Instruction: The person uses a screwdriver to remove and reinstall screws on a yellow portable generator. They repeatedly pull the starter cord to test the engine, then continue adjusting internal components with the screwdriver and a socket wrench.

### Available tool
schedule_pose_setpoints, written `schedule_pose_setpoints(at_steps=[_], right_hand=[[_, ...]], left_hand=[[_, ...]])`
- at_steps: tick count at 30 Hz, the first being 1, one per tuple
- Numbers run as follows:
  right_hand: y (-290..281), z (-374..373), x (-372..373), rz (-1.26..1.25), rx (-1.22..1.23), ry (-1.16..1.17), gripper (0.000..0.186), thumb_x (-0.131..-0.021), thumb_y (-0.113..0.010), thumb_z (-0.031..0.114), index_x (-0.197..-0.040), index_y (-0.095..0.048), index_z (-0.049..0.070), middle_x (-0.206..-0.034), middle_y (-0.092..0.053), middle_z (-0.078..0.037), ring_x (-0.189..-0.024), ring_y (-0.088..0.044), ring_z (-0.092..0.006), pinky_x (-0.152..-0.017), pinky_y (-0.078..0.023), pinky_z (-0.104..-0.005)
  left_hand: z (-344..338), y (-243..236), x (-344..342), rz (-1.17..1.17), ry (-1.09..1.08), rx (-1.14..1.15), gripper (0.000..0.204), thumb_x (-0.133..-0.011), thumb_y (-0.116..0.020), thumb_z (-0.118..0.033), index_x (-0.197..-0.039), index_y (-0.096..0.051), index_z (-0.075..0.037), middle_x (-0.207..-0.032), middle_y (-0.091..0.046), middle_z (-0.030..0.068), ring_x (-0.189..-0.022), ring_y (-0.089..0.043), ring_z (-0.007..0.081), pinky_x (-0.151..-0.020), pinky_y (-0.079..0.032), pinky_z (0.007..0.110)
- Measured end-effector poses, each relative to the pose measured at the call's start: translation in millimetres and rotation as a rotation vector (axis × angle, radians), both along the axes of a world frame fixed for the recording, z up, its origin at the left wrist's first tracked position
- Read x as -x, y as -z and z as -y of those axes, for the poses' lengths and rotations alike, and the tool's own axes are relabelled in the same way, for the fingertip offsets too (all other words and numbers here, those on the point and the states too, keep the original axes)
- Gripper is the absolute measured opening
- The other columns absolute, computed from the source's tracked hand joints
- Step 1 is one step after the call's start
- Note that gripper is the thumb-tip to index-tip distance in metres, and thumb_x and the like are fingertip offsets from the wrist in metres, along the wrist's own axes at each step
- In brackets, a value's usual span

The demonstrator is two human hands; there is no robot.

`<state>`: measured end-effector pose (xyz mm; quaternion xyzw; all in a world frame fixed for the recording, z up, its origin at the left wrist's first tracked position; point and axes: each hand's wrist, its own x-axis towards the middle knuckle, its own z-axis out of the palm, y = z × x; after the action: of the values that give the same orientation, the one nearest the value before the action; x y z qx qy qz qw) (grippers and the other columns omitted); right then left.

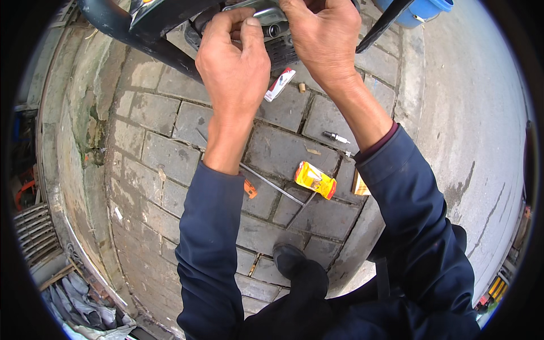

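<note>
At the top of the view, both hands are at a machine with a black tubular frame [164,54]. Between them lies a shiny grey metal part [270,13] with a dark round opening, above a black slotted panel [281,52]. My left hand [233,59] has thumb and fingers curled together against the metal part's left side. On its right side, my right hand [327,45] is closed, its fingertips partly cut off by the upper edge. What either hand pinches is hidden. A spark plug [336,137] rests on the paving below my right wrist.
On the paving lie a red-and-white box [279,85], a small brown plug [302,87], a yellow packet [315,180], a metal rod tool [271,184] and an orange-handled tool [250,188]. A blue bucket [422,11] stands far right. A low wall [85,147] runs along the left.
</note>
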<state>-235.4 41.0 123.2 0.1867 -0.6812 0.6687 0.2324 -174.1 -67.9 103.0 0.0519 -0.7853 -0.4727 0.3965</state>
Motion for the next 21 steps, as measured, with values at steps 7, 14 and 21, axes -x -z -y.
schedule_pose_setpoints(at_steps=[7,14,21], right_hand=[[1.8,-1.8,5.7,-0.021,0.114,-0.182,0.016,-0.094,-0.069,0.0,-0.109,-0.064,0.003,-0.085,-0.06,0.003,-0.075,-0.052,-0.0063,-0.068,-0.046,-0.0249],[-0.1,4.5,1.8,0.114,0.015,0.007,0.023,-0.091,-0.074,0.01,-0.111,-0.064,0.002,-0.086,-0.071,-0.012,-0.077,-0.068,-0.0222,-0.073,-0.054,-0.0355],[9.6,14.9,15.7,-0.314,-0.091,0.049,0.023,-0.089,-0.073,0.006,-0.106,-0.059,0.0,-0.082,-0.067,-0.021,-0.076,-0.067,-0.0432,-0.066,-0.052,-0.049]], left_hand=[[-1.9,1.3,1.9,-0.017,-0.012,-0.044,0.016,-0.096,-0.066,-0.007,-0.106,-0.072,0.003,-0.087,-0.071,0.0088,-0.074,-0.064,0.0126,-0.071,-0.053,0.03],[-4.3,1.0,4.0,-0.009,-0.021,-0.041,0.016,-0.098,-0.066,-0.009,-0.107,-0.072,0.003,-0.089,-0.073,0.0077,-0.074,-0.064,0.0113,-0.071,-0.054,0.029],[0.6,-2.6,5.5,-0.025,-0.002,-0.003,0.017,-0.098,-0.065,-0.009,-0.109,-0.071,0.003,-0.092,-0.074,0.0084,-0.077,-0.065,0.0113,-0.073,-0.054,0.029]])
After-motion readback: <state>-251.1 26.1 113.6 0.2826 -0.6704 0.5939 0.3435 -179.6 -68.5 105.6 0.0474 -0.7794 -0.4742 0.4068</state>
